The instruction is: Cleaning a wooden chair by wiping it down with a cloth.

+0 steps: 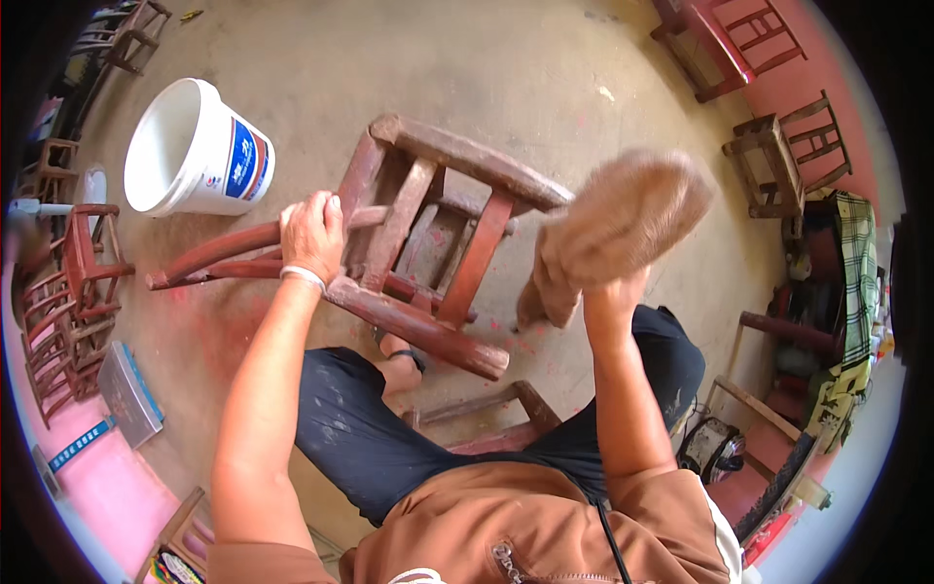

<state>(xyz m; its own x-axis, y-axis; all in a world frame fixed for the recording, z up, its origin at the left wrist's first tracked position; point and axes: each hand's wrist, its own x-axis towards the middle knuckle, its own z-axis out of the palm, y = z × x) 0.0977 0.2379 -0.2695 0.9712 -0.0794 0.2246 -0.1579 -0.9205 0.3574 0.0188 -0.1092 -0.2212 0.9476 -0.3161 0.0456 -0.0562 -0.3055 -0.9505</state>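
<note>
A worn wooden chair frame (438,157), with flaking reddish paint and an open seat, lies tilted before me. My left hand (314,230) grips it where the red back posts meet the seat frame, a light band around the wrist. To the right of the frame, my right hand (620,288) is raised and holds a brown cloth (635,212), blurred by motion, which covers most of the fingers. One end of the cloth hangs towards the floor. The cloth appears apart from the chair, though its left edge overlaps the frame's corner in view.
A white plastic bucket (175,157) lies tipped at the upper left. Stacked red chairs (95,270) line the left wall; more wooden chairs (773,157) stand at the right. A low wooden stool (536,409) is between my legs. Red specks mark the concrete floor (511,66).
</note>
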